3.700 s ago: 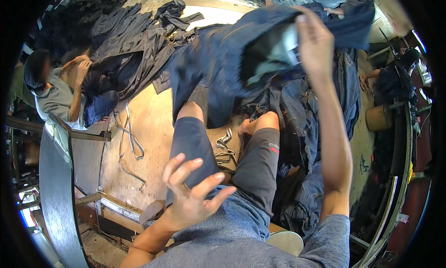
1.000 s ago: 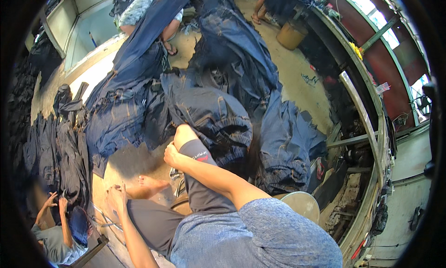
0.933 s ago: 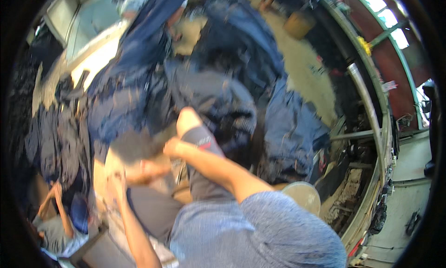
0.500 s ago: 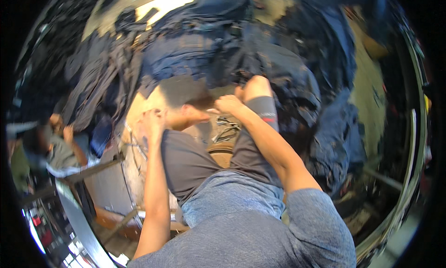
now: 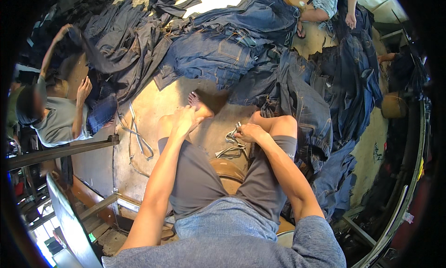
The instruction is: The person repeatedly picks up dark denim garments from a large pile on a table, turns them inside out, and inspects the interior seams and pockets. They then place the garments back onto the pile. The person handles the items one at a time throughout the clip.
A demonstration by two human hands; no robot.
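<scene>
Creased dark blue denim jeans (image 5: 211,54), orange topstitching visible, lie heaped beyond both hands. Flat, narrow grey strips (image 5: 233,151) form loops on the tan floor (image 5: 151,107), at the right hand's (image 5: 251,132) curled fingertips; grip unclear. Left hand (image 5: 185,121): fingers bent, beside the left knee (image 5: 165,126); contents cannot be told.

Bright floor (image 5: 155,100), shadow beside a foot (image 5: 203,111), glare along top, bowed edges, upper-left heap (image 5: 60,12) dim, perhaps blurred
</scene>
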